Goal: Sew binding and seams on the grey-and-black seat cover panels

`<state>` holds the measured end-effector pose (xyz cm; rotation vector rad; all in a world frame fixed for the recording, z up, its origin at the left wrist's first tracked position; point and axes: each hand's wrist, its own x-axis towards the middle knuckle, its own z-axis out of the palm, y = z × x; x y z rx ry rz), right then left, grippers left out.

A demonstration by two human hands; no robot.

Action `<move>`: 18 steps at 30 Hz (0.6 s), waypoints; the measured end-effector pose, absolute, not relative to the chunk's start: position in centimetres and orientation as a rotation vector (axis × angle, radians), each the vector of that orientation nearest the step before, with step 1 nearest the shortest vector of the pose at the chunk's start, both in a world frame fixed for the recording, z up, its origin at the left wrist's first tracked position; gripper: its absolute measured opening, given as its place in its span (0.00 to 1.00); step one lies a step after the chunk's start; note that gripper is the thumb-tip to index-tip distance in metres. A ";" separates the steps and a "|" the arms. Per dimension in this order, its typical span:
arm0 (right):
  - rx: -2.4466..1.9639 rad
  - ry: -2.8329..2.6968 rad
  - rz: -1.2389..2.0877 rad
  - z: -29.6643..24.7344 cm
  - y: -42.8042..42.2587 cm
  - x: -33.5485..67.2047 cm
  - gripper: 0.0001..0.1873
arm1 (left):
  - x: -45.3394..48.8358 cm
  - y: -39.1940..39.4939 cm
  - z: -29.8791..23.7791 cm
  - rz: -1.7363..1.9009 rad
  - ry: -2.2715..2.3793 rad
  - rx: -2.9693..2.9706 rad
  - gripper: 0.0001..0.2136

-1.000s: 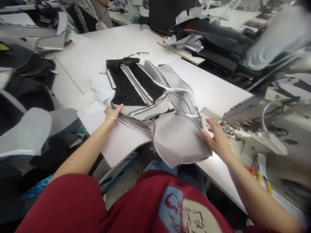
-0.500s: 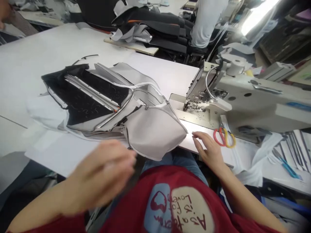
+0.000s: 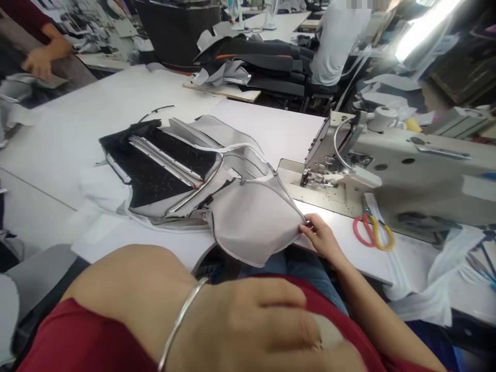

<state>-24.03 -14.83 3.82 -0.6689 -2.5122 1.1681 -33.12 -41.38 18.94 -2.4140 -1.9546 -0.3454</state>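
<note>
A sewn cover of grey fabric [image 3: 253, 222] with black panels [image 3: 158, 188], pale strips and dark piped edges lies on the white table, its near end overhanging the edge above my lap. My right hand [image 3: 321, 235] pinches the right corner of this grey cover between thumb and fingers. Close to the camera, before my chest, is my left hand [image 3: 248, 325], a silver bangle on its wrist. Its fingers stretch to the right, slightly bent and apart, with nothing seen in them; the fingertips are partly blurred. It is clear of the cover.
Right of the cover stands a sewing machine [image 3: 406, 175]. Scissors [image 3: 374, 232] with red and yellow handles lie before it, beside white cloth strips [image 3: 422, 289]. Stacked dark pieces [image 3: 263, 62] sit behind the table [image 3: 127, 98]. Two other people are nearby, one seated, one at far left.
My right hand has moved onto the cover's corner and closed on it. My left hand has come up towards the camera and across to the right. The view has shifted a little left.
</note>
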 end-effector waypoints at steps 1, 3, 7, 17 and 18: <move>-0.685 -2.524 1.184 3.9 -14.4 -24.3 0.09 | -33.7 -40.1 19.2 -0.333 -1.869 -2.456 0.15; -0.716 -2.512 1.211 4.8 -13.7 -24.8 0.08 | -35.3 -38.5 18.1 -0.260 -1.725 -2.537 0.16; -0.658 -2.405 1.278 8.9 -12.8 -26.2 0.10 | -38.7 -39.0 12.7 -0.092 -1.774 -2.281 0.16; -0.452 -1.985 1.546 17.7 -11.1 -35.8 0.10 | -47.1 -37.1 13.0 -0.706 -1.709 -1.666 0.09; -0.411 -1.942 1.590 18.1 -10.9 -36.5 0.10 | -48.1 -36.4 13.5 -0.779 -1.777 -1.572 0.08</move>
